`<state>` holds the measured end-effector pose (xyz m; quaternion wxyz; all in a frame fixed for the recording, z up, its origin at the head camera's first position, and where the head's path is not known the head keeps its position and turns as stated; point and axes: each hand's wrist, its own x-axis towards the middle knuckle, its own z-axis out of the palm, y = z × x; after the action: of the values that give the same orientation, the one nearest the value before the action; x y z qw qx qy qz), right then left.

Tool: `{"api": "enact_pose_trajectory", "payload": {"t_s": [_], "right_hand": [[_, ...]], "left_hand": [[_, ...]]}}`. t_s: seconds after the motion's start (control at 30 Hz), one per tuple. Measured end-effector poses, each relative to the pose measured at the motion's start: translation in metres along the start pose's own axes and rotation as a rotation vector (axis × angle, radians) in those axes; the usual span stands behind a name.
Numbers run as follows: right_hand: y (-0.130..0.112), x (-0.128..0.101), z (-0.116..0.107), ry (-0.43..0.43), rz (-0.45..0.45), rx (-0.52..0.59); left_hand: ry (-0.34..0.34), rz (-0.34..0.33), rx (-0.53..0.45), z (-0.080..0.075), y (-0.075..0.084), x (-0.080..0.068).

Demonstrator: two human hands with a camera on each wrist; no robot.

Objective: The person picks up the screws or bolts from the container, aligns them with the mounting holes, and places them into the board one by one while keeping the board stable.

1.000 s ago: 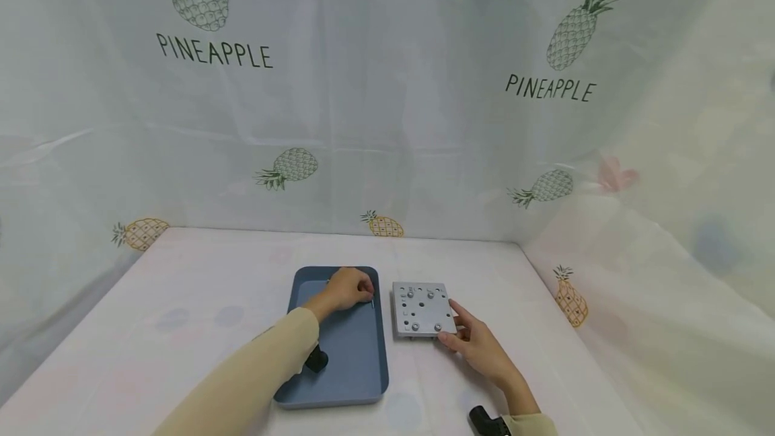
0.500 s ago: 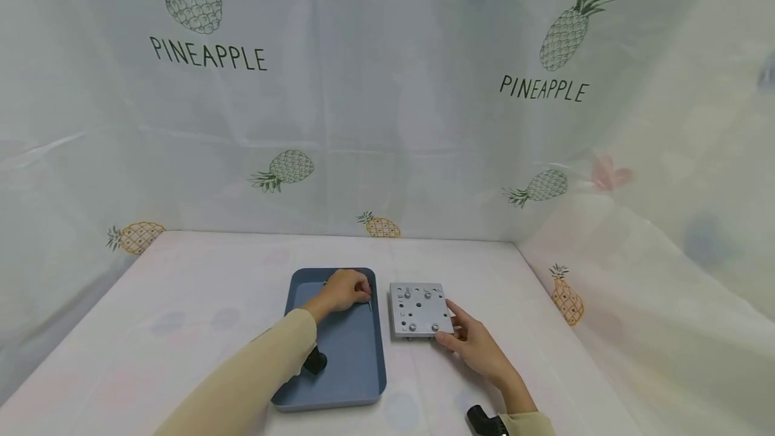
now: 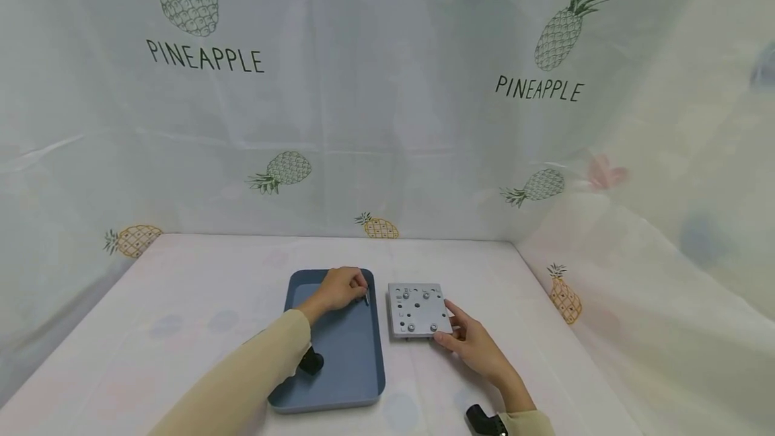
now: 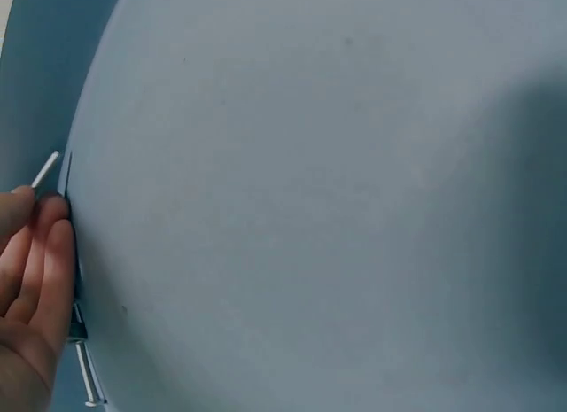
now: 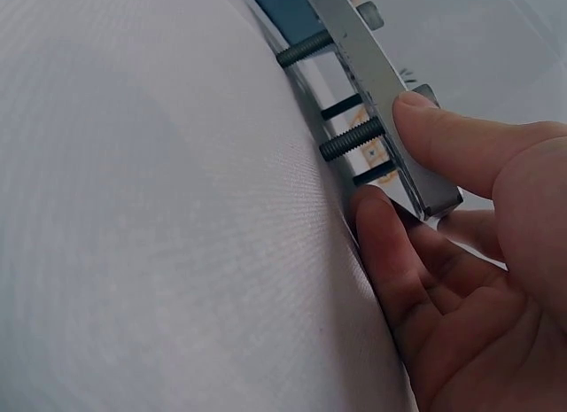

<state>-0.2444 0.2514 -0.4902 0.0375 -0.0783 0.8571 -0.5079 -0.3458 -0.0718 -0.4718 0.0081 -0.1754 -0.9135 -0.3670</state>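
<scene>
Over the far right corner of the blue-grey tray point(image 3: 350, 382), my left hand point(image 3: 339, 288) pinches a thin silver metal pin point(image 4: 46, 168) between thumb and fingers. Part of the pin is hidden by the fingers, so its full shape cannot be told. A bolt with a head point(image 4: 87, 377) lies in the tray by that hand. My right hand point(image 3: 478, 348) holds the near right corner of a square metal plate point(image 3: 419, 315), thumb on top and fingers at its edge. Several bolts sit in the plate, their threaded shanks point(image 5: 354, 139) sticking out underneath.
The tray stands left of the plate with a narrow gap between them; its raised rim point(image 3: 381, 355) runs alongside. A white patterned cloth point(image 3: 181, 355) covers the table. Behind hangs a pineapple-print curtain point(image 3: 387, 120).
My left hand has risen slightly within the tray's far end, and the pin shows more clearly below its fingertips. The right hand stays on the plate. The head view has shifted a little.
</scene>
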Motion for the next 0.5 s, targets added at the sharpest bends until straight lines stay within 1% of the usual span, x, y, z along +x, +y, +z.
{"api": "enact_pose_trajectory", "payload": {"t_s": [0.13, 0.2, 0.37, 0.5], "right_hand": [[0.001, 0.000, 0.000, 0.004, 0.000, 0.000], [0.001, 0.000, 0.000, 0.002, -0.005, 0.005], [0.000, 0.001, 0.000, 0.002, -0.007, 0.003], [0.000, 0.002, 0.000, 0.005, -0.010, -0.008]], "left_hand": [[-0.023, -0.003, -0.056, -0.003, -0.001, -0.002], [-0.032, 0.003, -0.066, -0.006, -0.001, -0.003], [-0.050, 0.037, -0.063, -0.015, 0.002, -0.007], [-0.049, 0.054, -0.059, -0.018, 0.004, -0.006]]}}
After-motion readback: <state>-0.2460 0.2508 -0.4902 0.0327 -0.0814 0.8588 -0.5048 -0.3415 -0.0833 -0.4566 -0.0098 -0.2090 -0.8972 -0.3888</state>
